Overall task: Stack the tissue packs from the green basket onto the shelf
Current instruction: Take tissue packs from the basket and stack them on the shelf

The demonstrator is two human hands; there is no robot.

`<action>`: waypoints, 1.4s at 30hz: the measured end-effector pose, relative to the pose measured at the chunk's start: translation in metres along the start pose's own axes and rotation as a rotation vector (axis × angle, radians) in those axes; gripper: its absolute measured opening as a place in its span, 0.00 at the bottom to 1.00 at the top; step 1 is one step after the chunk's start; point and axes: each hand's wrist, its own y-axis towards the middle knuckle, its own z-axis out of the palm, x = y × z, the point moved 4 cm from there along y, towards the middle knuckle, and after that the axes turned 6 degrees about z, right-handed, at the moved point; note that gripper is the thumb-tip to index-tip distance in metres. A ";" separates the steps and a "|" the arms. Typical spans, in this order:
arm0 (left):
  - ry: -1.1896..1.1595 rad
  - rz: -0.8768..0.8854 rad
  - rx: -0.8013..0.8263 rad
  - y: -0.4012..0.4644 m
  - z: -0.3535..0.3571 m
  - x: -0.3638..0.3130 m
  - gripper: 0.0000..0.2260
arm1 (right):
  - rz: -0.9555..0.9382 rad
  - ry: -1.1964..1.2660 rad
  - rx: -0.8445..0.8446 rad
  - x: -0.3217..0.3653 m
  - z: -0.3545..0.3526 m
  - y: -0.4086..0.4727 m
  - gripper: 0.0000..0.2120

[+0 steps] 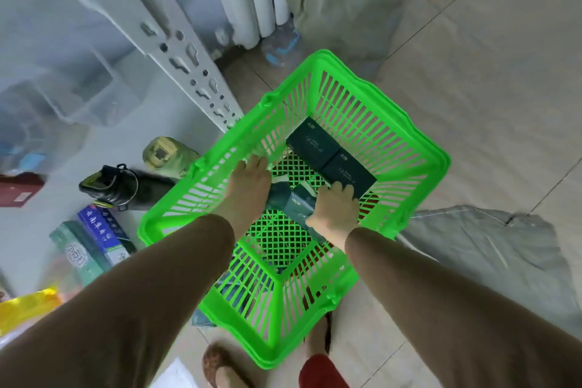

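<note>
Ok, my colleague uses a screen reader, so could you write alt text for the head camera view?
Both hands reach into a bright green slatted plastic basket on a tiled floor: the right hand grips a dark green tissue pack, while the left hand is beside it. Two more dark packs lie inside, next to a grey perforated metal shelf post.

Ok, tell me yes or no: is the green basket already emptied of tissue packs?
No: two dark tissue packs lie side by side on the floor of the green basket, and the right hand reaches toward them.

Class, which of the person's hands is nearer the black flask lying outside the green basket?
Left. The left hand is inside the basket beside the wall nearest the black flask; the right hand is across the basket, farther away.
</note>
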 end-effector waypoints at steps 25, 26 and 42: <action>-0.359 -0.735 -0.525 -0.546 -0.199 0.533 0.23 | -0.949 0.688 -0.018 0.517 -0.393 -0.321 0.22; -0.346 -0.736 -0.519 -0.546 -0.186 0.559 0.23 | -0.945 0.677 -0.034 0.547 -0.387 -0.316 0.22; -0.225 -0.755 -0.472 -0.499 -0.087 0.715 0.25 | -0.809 0.595 -0.292 0.738 -0.342 -0.244 0.26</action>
